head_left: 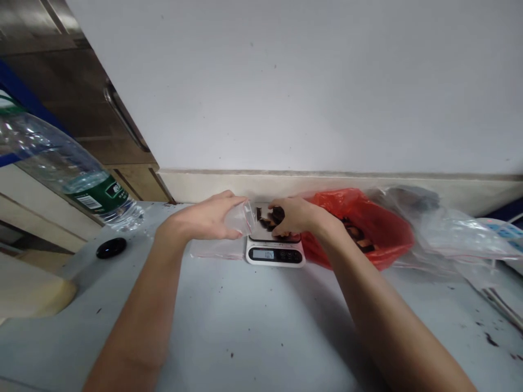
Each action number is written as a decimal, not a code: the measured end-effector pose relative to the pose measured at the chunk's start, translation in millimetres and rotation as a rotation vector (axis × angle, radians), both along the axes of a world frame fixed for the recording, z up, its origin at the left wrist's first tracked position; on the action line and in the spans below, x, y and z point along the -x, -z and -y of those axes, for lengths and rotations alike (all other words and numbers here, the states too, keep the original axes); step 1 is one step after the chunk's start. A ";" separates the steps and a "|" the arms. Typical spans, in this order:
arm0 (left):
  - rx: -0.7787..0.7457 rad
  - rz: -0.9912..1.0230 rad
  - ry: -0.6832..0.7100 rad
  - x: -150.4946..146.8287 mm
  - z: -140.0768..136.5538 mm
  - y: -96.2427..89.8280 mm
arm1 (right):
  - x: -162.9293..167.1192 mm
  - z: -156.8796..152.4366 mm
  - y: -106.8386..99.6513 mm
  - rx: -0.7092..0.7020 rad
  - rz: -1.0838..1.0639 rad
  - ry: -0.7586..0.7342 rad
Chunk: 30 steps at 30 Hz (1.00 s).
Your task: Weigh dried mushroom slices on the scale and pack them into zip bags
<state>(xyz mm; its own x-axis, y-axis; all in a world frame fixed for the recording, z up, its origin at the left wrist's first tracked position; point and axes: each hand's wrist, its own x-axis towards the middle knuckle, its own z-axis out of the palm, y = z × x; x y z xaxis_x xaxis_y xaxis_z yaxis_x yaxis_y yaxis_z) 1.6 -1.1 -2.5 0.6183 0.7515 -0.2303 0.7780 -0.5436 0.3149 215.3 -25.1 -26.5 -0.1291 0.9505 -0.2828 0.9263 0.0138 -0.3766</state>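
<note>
Brown, likely brittle, best edge-held: cupping pieces (266, 223) with half-curled right grip (295, 216), unclear if grasping any; at nine o'clock, holding limp bag (241, 218) in wide left grip (206, 219).

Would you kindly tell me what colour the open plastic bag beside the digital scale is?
The plastic bag is red, shown best in the head view.
</note>
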 end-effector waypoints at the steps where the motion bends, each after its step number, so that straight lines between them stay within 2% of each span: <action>1: 0.003 0.003 0.009 -0.8 0.0 0.6 | -0.8 0.2 0.3 -0.003 -0.009 0.003; 7: 0.021 0.025 0.078 -4.6 -2.2 7.1 | -3.9 2.7 -1.5 -0.027 -0.067 0.064; 13: 0.021 0.046 0.090 -4.8 -4.8 14.1 | -7.5 9.5 -8.6 -0.043 -0.132 0.127; 22: 0.081 0.050 0.089 -8.8 -5.7 17.5 | -16.9 10.2 -11.9 -0.063 -0.209 0.129; 26: 0.042 0.126 0.111 -14.0 -4.3 13.9 | -19.5 19.7 -30.5 -0.101 -0.340 0.062; 30: -0.012 0.238 0.119 -21.9 0.4 9.5 | -14.5 31.2 -48.3 -0.024 -0.521 0.002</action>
